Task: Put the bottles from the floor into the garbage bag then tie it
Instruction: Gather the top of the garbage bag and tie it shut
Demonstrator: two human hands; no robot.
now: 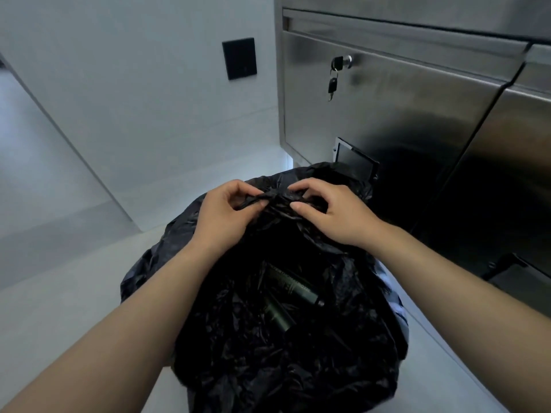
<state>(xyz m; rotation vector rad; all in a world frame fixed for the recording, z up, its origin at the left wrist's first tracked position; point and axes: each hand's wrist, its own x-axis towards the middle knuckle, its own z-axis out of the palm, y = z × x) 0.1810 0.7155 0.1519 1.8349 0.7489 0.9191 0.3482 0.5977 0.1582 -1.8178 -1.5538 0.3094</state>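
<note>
Plastic gathered at the far rim of the garbage bag (256, 362) lies crosswise between the grips: left hand (222, 211) and right hand (334, 214) each pinch an end. Two bottles (293, 286) lie inside, nearer the body.

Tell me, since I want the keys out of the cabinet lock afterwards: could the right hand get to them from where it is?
Probably yes. The right hand is pinching the garbage bag, but nothing stands between it and the keys on the steel cabinet; it must let go first.
</note>
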